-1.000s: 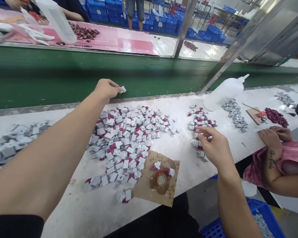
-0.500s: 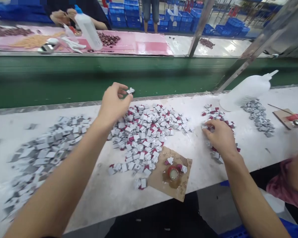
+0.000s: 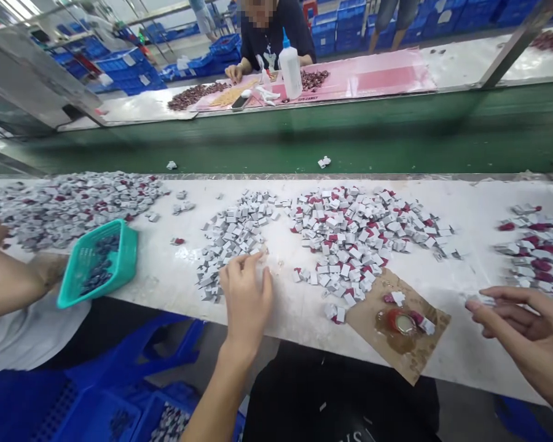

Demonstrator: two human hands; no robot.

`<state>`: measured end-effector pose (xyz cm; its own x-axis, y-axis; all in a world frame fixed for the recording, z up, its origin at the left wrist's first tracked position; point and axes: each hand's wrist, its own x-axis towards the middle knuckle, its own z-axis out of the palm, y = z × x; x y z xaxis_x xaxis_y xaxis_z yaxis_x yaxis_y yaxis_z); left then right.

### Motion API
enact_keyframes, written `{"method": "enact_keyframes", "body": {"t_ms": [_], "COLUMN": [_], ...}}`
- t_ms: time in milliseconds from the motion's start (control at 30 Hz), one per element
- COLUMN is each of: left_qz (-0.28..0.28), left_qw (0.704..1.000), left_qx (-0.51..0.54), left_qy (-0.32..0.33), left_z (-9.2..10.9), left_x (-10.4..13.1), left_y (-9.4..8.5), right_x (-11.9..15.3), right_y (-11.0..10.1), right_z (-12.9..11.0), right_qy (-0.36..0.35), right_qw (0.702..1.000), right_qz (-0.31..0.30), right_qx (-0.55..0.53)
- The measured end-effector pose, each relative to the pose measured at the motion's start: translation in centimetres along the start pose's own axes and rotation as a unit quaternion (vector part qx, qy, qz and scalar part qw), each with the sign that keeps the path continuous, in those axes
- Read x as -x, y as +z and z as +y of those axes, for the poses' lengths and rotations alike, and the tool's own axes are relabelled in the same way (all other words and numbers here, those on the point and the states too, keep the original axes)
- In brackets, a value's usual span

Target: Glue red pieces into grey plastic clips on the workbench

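My left hand [image 3: 245, 301] is at the right edge of a heap of small grey plastic pieces [image 3: 233, 236], thumb and fingers apart, with nothing visible between them. At the right, my right hand [image 3: 529, 328] pinches a small grey-white plastic piece [image 3: 482, 299] between thumb and fingertips. A larger heap of grey-and-maroon pieces [image 3: 345, 236] lies between my hands. On a brown cardboard sheet [image 3: 408, 365] sit a red-rimmed round cap [image 3: 403, 322] in a wet brown patch and two grey-and-maroon pieces. One light piece [image 3: 324, 162] rests on the green belt [image 3: 239, 147].
At left, a co-worker's arm [image 3: 9, 276] is beside a teal basket [image 3: 129, 258] and a wide heap [image 3: 74, 202]. More maroon-and-grey pieces [image 3: 541, 264] lie at far right. Across the belt, another person [image 3: 281, 31] sits behind a white bottle [image 3: 291, 73]. Blue crates [image 3: 92, 411] stand below left.
The view has swung left. My left hand has let go of a small piece at the belt and come back to the grey heap. My right hand has left the right-hand heap with a piece.
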<state>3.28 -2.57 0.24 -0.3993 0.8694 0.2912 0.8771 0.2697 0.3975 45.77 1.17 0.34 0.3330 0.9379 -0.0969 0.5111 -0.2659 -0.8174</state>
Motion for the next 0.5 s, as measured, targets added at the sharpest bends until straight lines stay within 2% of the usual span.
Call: {"method": "enact_keyframes", "body": {"t_ms": [100,167,300,400,500], "left_qz": [0.016,0.013,-0.001,-0.004,-0.002], "left_qw": [0.997,0.995,0.993,0.994,0.997], "left_qx": [-0.063,-0.091,-0.113,-0.106,-0.071], "left_qy": [-0.033,-0.036,-0.012,0.009,0.032], "left_z": [-1.6,-1.9,-1.9,-1.9,-1.8], "left_x": [-1.4,-2.3,-3.2,-3.8,-4.3], "left_y": [-0.3,-0.3,0.1,0.6,0.7], "right_x": [1.1,1.4,1.9,2.3,2.5], "right_y": [0.9,1.2,1.3,1.3,1.0], "right_z": [-0.7,-0.9,0.5,1.9,2.1], "right_qy": [0.045,0.034,-0.007,0.001,0.007], "right_qw": [0.998,0.997,0.997,0.995,0.997], "right_qz": [-0.044,-0.056,-0.044,-0.041,-0.036], "right_qx": [-0.029,-0.040,-0.061,-0.085,-0.067]}}
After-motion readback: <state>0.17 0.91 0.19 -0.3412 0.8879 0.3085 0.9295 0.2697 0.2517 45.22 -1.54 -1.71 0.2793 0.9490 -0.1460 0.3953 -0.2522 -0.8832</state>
